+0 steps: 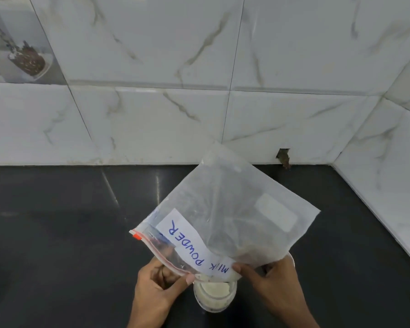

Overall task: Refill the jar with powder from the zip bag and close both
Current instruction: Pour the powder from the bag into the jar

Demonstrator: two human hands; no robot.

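A clear zip bag (234,209) with a white "MILK POWDER" label and a red zip strip is tipped mouth-down over an open jar (214,295) on the black counter. Pale powder lies inside the jar. My left hand (156,287) pinches the bag's zip edge at the left of the mouth. My right hand (277,285) grips the bag's lower right side, next to the jar. Whitish dust clouds the bag's inside, and a little powder gathers near its mouth. I see no jar lid.
The black counter (57,233) runs to a white marble-tiled wall (152,114) at the back and another tiled wall (388,174) on the right. A small chipped hole (283,157) sits at the back wall's base.
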